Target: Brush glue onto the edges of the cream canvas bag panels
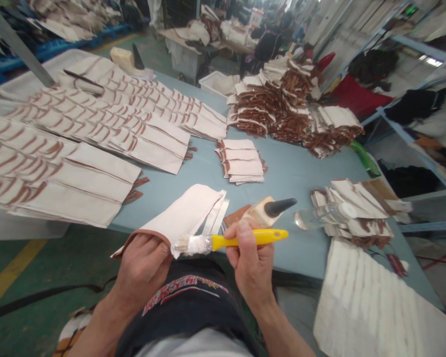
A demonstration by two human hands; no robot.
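My left hand (143, 265) holds a cream fabric piece with a brown edge (184, 213) at the table's near edge. My right hand (250, 258) grips a brush by its yellow handle (245, 239); the white, glue-caked bristles (193, 244) rest on the near corner of the fabric piece. Just behind the brush lies a glue bottle with a black nozzle (269, 209), tipped on its side.
Rows of overlapped cream pieces with brown trim (96, 144) cover the left of the blue table (293, 168). A small stack (241, 161) sits mid-table, tall piles (282, 99) at the back, more pieces (353, 208) at right, white padding (371, 302) near right.
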